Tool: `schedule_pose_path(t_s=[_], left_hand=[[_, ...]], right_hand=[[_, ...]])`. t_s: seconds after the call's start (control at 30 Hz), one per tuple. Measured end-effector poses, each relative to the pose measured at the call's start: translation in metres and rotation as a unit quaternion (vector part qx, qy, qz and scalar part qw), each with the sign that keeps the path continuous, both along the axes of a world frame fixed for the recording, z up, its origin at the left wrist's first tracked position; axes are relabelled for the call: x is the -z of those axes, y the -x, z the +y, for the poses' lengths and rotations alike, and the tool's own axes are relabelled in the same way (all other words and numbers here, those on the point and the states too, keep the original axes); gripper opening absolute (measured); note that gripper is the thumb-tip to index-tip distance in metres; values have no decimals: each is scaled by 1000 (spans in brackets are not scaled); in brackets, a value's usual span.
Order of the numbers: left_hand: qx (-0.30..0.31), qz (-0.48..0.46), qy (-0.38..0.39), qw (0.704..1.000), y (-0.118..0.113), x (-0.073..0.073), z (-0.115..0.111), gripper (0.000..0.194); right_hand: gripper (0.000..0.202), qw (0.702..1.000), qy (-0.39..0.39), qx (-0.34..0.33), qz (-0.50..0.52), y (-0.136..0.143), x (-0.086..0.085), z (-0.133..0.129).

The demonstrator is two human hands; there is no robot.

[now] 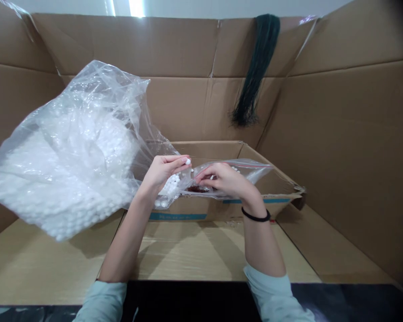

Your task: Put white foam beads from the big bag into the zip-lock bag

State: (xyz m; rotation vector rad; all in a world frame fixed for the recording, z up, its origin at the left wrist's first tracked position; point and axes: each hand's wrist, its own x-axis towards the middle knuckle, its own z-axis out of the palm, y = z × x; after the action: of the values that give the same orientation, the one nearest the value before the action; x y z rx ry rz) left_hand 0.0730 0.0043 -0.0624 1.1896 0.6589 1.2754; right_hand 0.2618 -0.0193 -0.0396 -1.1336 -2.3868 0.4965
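My left hand [164, 172] is closed in a pinch on a small white ball [188, 161], above the cardboard box. Beneath it, more white balls [170, 185] show through clear plastic. My right hand [223, 179] has its fingertips bent together over a clear zip bag [255, 168] with a red line along its mouth; whatever those fingers grip is too small to make out. Dark reddish bits [198, 189] lie just below them. To the left stands a large clear plastic bag [74, 147] full of white balls.
An open cardboard box [177, 209] with blue stripes stands on the wood-coloured table [188, 250]. Tall cardboard walls [349, 147] enclose the back and sides. A bundle of dark green strands [258, 67] hangs over the back wall.
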Motion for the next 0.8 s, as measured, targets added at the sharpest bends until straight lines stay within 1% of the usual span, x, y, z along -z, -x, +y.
schedule_pose_path(t_s=[0.1,0.13,0.17,0.2,0.23,0.3,0.37,0.43,0.57,0.8], left_hand=[[7,-4,-1,1000,0,0,-1,17],[8,-6,0,1000,0,0,0,18],[9,-8,0,1000,0,0,0,19],[11,-10,0,1000,0,1,0,19],[13,-12,0,1000,0,1,1,20],[17,-16,-5,1000,0,2,1,21],[12,-19,-14,1000,0,1,1,21],[-1,-22,-21,1000,0,0,0,21],[-12,-22,-28,999,0,-2,-3,22],[-15,-16,-36,999,-3,-2,-7,24]], right_hand=[[11,991,32,-91,90,-6,-7,-13],[11,985,34,-110,132,-6,-8,-16],[12,977,31,-115,177,-5,-8,-18],[12,969,19,-103,222,-2,-7,-19],[12,962,1,-76,264,2,-5,-19],[12,946,-50,-1,320,12,0,-17],[12,939,-94,57,326,21,5,-12],[12,942,-114,81,306,25,8,-7],[14,942,-131,87,296,23,10,-3],[14,943,-115,81,302,24,9,-2]])
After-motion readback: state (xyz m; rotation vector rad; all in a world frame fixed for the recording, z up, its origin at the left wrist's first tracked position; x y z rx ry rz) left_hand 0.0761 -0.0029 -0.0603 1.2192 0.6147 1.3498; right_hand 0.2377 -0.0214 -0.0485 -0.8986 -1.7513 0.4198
